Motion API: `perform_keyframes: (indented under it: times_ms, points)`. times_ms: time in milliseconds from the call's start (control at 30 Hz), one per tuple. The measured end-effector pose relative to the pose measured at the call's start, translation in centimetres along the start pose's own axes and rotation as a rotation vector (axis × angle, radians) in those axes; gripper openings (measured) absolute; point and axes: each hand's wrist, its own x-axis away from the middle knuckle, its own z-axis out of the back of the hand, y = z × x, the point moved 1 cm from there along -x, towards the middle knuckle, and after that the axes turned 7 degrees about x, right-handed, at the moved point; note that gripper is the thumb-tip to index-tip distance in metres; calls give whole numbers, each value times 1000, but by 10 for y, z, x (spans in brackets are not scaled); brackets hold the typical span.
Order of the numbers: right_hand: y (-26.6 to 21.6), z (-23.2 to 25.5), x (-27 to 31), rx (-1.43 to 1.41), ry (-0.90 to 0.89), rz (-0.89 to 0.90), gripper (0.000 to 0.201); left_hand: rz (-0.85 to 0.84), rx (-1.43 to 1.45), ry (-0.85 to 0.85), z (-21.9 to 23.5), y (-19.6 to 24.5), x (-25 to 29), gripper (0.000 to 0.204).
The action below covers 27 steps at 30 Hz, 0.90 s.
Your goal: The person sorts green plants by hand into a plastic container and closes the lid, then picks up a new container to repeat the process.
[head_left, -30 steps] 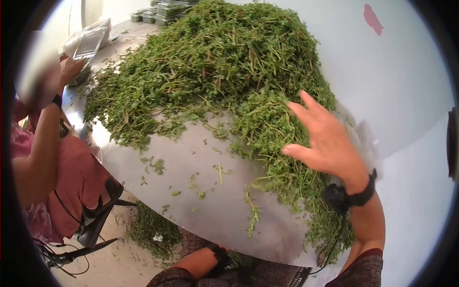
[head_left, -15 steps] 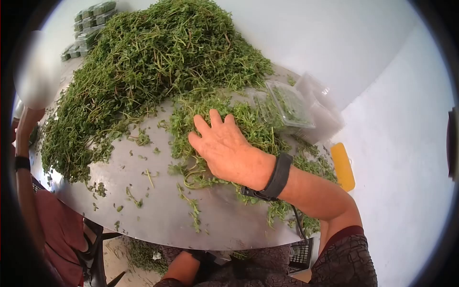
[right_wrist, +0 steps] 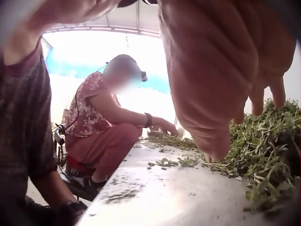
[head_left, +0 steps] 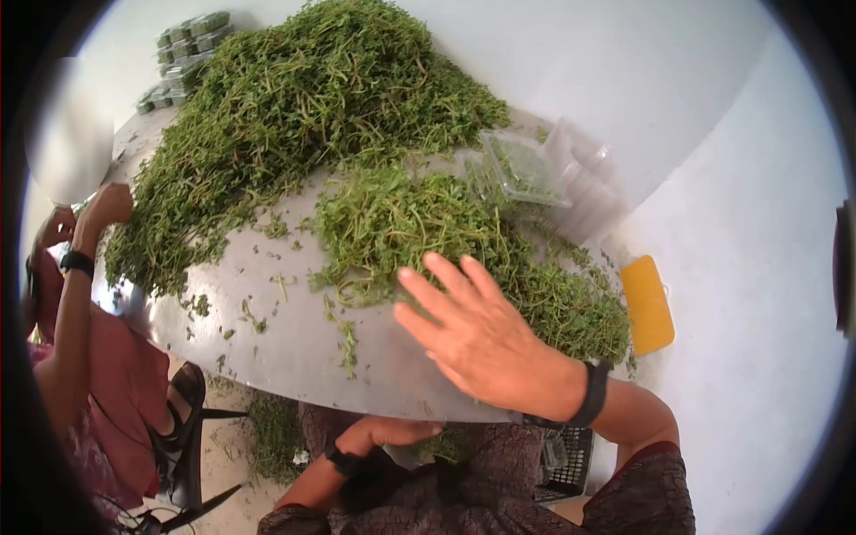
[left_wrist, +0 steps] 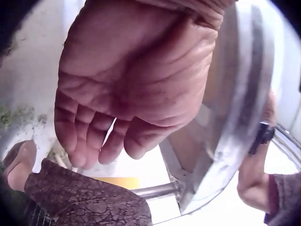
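Observation:
A low heap of green sprigs [head_left: 401,218] lies in front of a much taller green pile [head_left: 312,98] on the metal table [head_left: 259,348]. The right hand [head_left: 499,343], fingers spread and holding nothing visible, is over the near edge of the low heap. In the right wrist view this hand [right_wrist: 216,61] has its fingertips close to the sprigs [right_wrist: 273,146]; contact is unclear. The left hand [head_left: 406,432] is low, by the table's near edge. Its palm [left_wrist: 136,70] shows empty in the left wrist view, with fingers loosely bent.
Clear plastic boxes [head_left: 526,174] stand right of the heap, near a yellow board [head_left: 648,305]. Filled packs [head_left: 192,49] are stacked at the back left. Another person [right_wrist: 106,117] sits at the left, hands by the pile. A black crate [head_left: 566,459] is below the table.
After moving from the right side onto the low heap, the right hand has drawn back toward the near edge. The left hand has come into view below the table edge. The head view has shifted.

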Motion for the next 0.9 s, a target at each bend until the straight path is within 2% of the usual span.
perform_keyframes:
  times_ms: [67, 100, 167, 200, 267, 300, 333, 467, 533, 567, 633, 667, 733, 767, 833, 900]
  points:
    - [0, 3, 23, -28, -70, -58, 47, 70, 34, -307, -4, 45, 16, 31]
    - [1, 1, 33, 34, -134, -85, 52, 85, 43, -291, -5, 58, 26, 31]
    - [7, -8, 48, 5, -158, -120, 51, -333, 65, -220, -5, 89, 44, 26]
    - [11, -14, 55, -8, -188, -163, 50, -323, 66, -208, -2, 106, 52, 26]
    - [25, -24, 63, -21, -161, -181, 47, -383, 55, -28, 12, 140, 65, 24]
    - [34, -29, 65, 53, -163, -213, 46, -435, -11, 70, 19, 149, 67, 22]
    - [42, -30, 66, 127, -166, -246, 44, -435, -19, 76, 24, 159, 70, 22]
    - [48, -26, 73, 29, -174, -294, 44, -337, -316, 565, 39, 176, 80, 25]
    - [41, -10, 76, 46, -157, -272, 42, -213, -433, 795, 43, 179, 81, 27]
    - [41, -1, 78, 28, -128, -280, 42, -212, -434, 785, 45, 179, 79, 27]
    - [38, 16, 89, -1, -100, -295, 43, -132, -712, 996, 54, 171, 77, 30]
    - [35, 25, 96, 0, -104, -307, 43, -136, -708, 984, 57, 166, 76, 30]
    - [26, 38, 109, -91, -197, -296, 42, 4, -823, 1018, 61, 156, 76, 35]
    - [24, 39, 115, -87, -195, -293, 42, 68, -767, 991, 61, 156, 74, 39]
    - [17, 39, 127, -216, -220, -256, 43, 57, -832, 997, 59, 149, 66, 40]
    - [16, 36, 134, -214, -210, -265, 43, 51, -876, 968, 56, 145, 59, 43]
